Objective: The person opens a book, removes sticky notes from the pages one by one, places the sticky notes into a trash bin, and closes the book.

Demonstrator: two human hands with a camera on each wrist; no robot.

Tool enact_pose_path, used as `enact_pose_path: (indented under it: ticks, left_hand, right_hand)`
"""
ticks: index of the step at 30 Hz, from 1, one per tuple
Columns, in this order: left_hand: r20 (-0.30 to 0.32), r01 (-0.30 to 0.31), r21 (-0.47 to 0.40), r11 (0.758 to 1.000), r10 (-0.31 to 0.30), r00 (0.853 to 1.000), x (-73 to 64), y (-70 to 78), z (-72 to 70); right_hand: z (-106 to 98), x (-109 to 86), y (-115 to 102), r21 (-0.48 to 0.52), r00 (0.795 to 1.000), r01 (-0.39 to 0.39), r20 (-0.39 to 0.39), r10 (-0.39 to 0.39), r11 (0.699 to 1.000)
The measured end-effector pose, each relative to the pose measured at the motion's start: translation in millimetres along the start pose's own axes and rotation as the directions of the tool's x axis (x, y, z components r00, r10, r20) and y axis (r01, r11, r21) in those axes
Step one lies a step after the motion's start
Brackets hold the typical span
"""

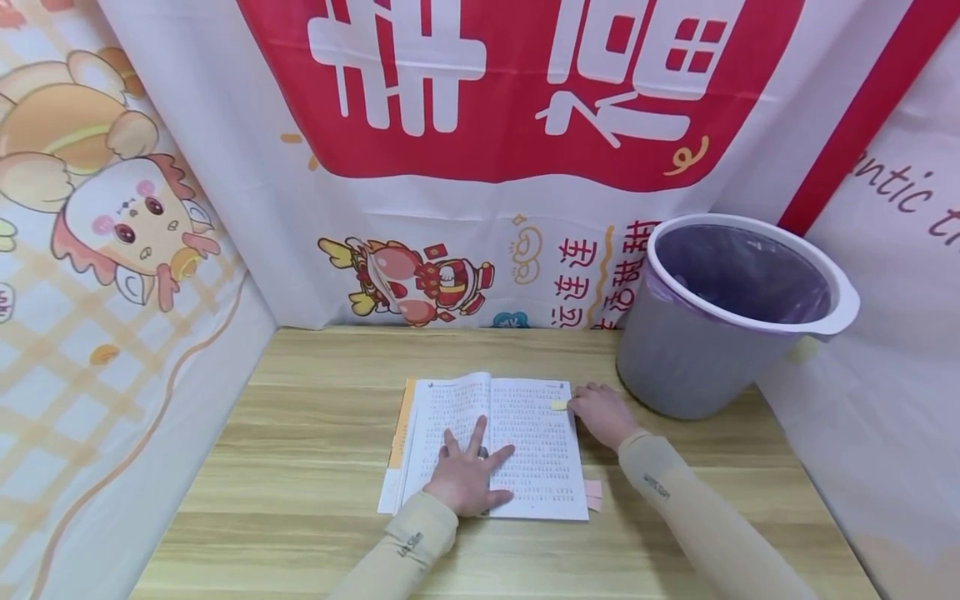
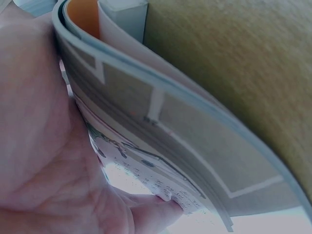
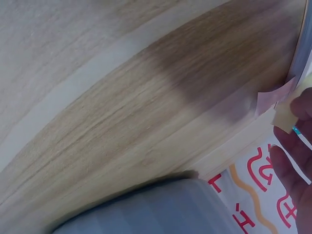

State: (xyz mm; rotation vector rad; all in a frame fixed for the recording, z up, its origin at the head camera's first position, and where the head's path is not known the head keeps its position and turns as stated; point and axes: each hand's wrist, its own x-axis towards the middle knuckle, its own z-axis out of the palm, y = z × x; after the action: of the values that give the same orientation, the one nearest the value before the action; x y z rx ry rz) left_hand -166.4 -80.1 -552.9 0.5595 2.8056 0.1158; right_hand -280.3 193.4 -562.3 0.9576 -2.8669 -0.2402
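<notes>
An open book [image 1: 532, 450] with printed pages lies flat on the wooden table. My left hand [image 1: 463, 482] rests across its gutter and lower left page, fingers spread and straight. In the left wrist view, the curved page edges rise beside my palm [image 2: 44, 136]. At the upper right edge of the right page, my right hand [image 1: 602, 414] pinches a small yellow sticky note [image 1: 559, 406]. The right wrist view shows that note between thumb and fingers, near a pink sticky note [image 3: 273, 97]. Pink sticky notes also stick out from the lower right of the book.
A grey trash bin [image 1: 690, 358] with a purple liner stands at the back right, close to my right hand. Printed cloth [image 1: 525, 200] hangs behind the table [image 1: 315, 467] and along both sides. An orange strip [image 1: 402, 425] shows at the book's left edge.
</notes>
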Motion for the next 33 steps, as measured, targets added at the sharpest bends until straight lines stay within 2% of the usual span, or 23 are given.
enact_pose_path:
  ticks: [5, 13, 17, 19, 21, 25, 28, 30, 32, 33]
  left_hand:
    - [0.004, 0.002, -0.009, 1.0, -0.002, 1.0, -0.4, 0.4, 0.2]
    - [-0.004, 0.003, -0.026, 1.0, -0.003, 1.0, -0.3, -1.9, 4.1]
    - [-0.005, -0.005, -0.015, 1.0, 0.005, 1.0, 0.6, -2.3, 6.0]
    - [-0.006, -0.008, -0.009, 1.0, 0.008, 1.0, 1.1, -2.2, 5.7]
    - [-0.012, -0.011, -0.007, 1.0, 0.011, 1.0, 1.5, -2.0, 4.4]
    - [-0.018, -0.013, -0.012, 1.0, 0.013, 1.0, 1.4, -1.4, 2.1]
    - [-0.007, -0.013, -0.021, 1.0, 0.013, 1.0, 0.3, -0.9, 1.2]
    - [-0.005, -0.013, -0.024, 1.0, 0.013, 1.0, -0.4, -1.1, 1.1]
    - [-0.009, -0.013, -0.027, 1.0, 0.013, 1.0, -0.8, -1.5, 1.4]
    - [-0.012, -0.012, -0.026, 1.0, 0.012, 1.0, -0.8, -1.7, 1.8]
  right_hand:
    - [0.3, -2.2, 3.8, -0.023, 0.992, -0.008, -0.123, 0.005, 1.0]
    - [-16.0, -3.8, 6.7, 0.01, 0.956, -0.022, -0.291, 0.024, 1.0]
    - [-36.7, -7.5, 3.8, 0.044, 0.948, -0.046, -0.313, 0.057, 0.998]
    - [-54.1, -11.4, 1.5, 0.07, 0.931, -0.02, -0.362, 0.044, 0.997]
    - [-78.6, -16.8, -1.0, 0.09, 0.896, 0.028, -0.444, 0.015, 0.996]
    - [-133.3, -30.5, 3.7, 0.069, 0.777, 0.108, -0.629, -0.041, 0.992]
    - [-171.6, -43.5, 15.4, 0.042, 0.686, 0.097, -0.727, -0.036, 0.994]
    - [-193.1, -53.1, 25.8, 0.038, 0.636, 0.067, -0.771, -0.013, 0.997]
    - [-211.1, -62.1, 37.8, 0.046, 0.602, 0.028, -0.798, 0.02, 0.999]
    - [-218.3, -66.2, 44.2, 0.059, 0.594, 0.003, -0.803, 0.045, 0.998]
